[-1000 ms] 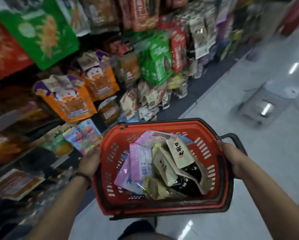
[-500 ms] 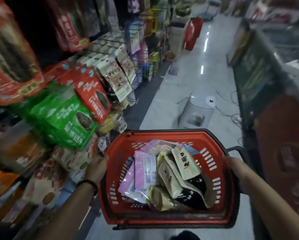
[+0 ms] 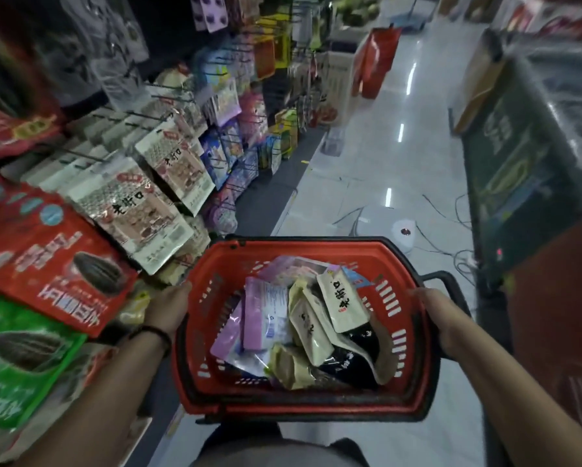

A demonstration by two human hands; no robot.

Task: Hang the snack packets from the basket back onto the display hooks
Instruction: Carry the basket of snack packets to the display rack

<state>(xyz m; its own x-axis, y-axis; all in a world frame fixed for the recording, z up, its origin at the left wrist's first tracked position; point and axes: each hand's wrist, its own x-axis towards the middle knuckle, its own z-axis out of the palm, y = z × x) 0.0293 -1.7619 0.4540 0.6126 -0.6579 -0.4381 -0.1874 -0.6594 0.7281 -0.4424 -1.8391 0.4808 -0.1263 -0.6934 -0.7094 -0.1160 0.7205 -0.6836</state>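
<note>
Carry step, probably: left hand (image 3: 168, 306) and right hand (image 3: 442, 320) grip red plastic basket (image 3: 303, 248); next needs one hand freed to hang cream snack packet (image 3: 343, 305) on upper-left wire hooks (image 3: 141, 115).

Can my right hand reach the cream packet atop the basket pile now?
Probably not yet: the right hand has its grip on the basket. The cream packet lies uncovered on top, so nothing else blocks it.

Red basket (image 3: 303, 247) with a loose heap of snack packets (image 3: 311, 326) (cream, pink, black), right of the display hooks (image 3: 168, 97)
</note>
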